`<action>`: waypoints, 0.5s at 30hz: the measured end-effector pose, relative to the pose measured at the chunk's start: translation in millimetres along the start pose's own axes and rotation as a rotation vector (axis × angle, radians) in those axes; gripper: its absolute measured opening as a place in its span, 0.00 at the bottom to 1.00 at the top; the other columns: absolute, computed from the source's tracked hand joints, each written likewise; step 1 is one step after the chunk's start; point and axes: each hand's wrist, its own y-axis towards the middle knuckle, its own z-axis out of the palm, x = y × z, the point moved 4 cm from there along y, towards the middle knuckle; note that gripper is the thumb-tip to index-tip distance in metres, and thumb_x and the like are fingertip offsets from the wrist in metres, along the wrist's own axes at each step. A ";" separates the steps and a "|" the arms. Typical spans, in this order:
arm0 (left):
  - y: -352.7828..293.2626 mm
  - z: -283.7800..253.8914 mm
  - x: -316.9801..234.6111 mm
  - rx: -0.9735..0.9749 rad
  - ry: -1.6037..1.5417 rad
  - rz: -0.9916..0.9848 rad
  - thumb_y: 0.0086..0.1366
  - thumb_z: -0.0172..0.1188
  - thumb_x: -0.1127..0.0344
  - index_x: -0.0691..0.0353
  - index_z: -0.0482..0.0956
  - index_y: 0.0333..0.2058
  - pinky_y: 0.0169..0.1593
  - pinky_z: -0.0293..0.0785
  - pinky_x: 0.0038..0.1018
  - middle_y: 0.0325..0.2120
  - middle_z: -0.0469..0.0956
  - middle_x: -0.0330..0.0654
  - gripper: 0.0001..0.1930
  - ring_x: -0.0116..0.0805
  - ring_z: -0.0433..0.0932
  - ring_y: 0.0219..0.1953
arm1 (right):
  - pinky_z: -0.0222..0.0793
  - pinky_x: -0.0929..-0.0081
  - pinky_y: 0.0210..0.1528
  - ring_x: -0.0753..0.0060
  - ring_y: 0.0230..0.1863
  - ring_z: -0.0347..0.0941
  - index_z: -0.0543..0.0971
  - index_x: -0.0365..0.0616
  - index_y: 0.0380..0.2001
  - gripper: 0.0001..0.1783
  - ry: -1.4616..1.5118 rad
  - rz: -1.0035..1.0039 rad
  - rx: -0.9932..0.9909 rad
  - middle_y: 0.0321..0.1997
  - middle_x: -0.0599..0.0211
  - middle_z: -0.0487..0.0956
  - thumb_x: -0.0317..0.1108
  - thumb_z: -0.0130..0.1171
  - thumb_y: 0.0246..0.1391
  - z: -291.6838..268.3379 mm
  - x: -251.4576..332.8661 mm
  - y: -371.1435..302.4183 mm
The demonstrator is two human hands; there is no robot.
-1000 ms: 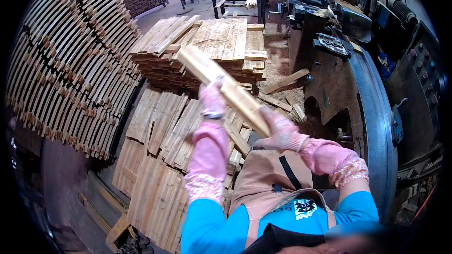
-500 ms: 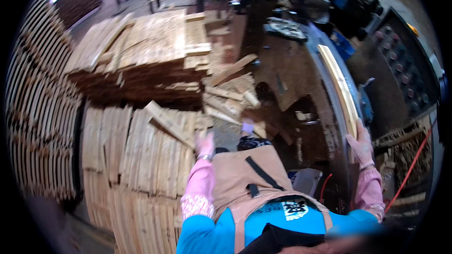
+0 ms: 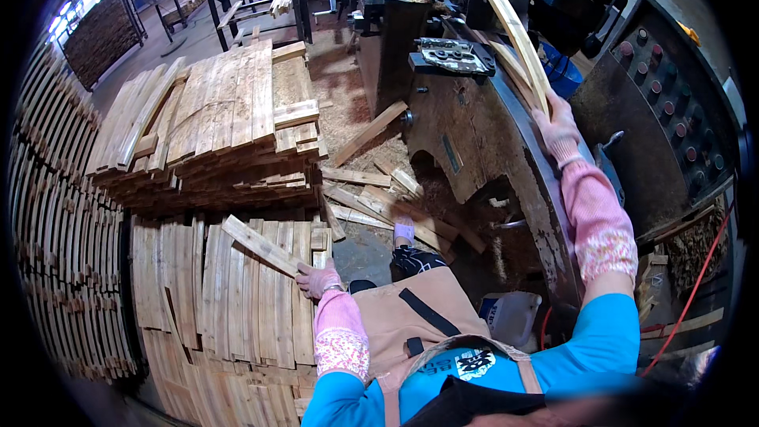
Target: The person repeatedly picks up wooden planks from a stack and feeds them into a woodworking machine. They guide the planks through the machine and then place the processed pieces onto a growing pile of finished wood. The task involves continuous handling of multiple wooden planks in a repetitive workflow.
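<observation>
My left hand (image 3: pixel 319 280), in a pale pink glove, grips the near end of a short wooden board (image 3: pixel 262 245). That board lies aslant on top of a stack of planed boards (image 3: pixel 257 300) to my left. My right hand (image 3: pixel 558 125), gloved too, is closed round the near end of a long pale wooden strip (image 3: pixel 515 35). The strip is raised toward the machine head (image 3: pixel 482 1) at the far right. Below it, another wooden strip (image 3: pixel 512 71) rests along the metal bed (image 3: pixel 545 198). My right arm is stretched forward.
A taller pile of boards (image 3: pixel 225 103) stands ahead on the left, beside stacked slats (image 3: pixel 63 213). Loose offcuts (image 3: pixel 379 198) and shavings litter the floor near my feet. On the right are a control panel with buttons (image 3: pixel 672 103), a blue bucket (image 3: pixel 560 71) and a red hose (image 3: pixel 696 285).
My right hand has pushed far forward along the bed with the wooden strip. My left hand has shifted slightly left and down, onto the end of the slanted board. The view has turned somewhat.
</observation>
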 end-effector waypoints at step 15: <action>25.9 3.4 10.8 -0.153 0.043 -0.191 0.61 0.64 0.65 0.43 0.47 0.74 0.57 0.76 0.50 0.67 0.57 0.43 0.47 0.51 0.69 0.63 | 0.68 0.53 0.60 0.46 0.54 0.74 0.83 0.43 0.48 0.18 -0.309 -0.122 0.076 0.50 0.52 0.80 0.36 0.64 0.54 -158.6 10.6 -199.3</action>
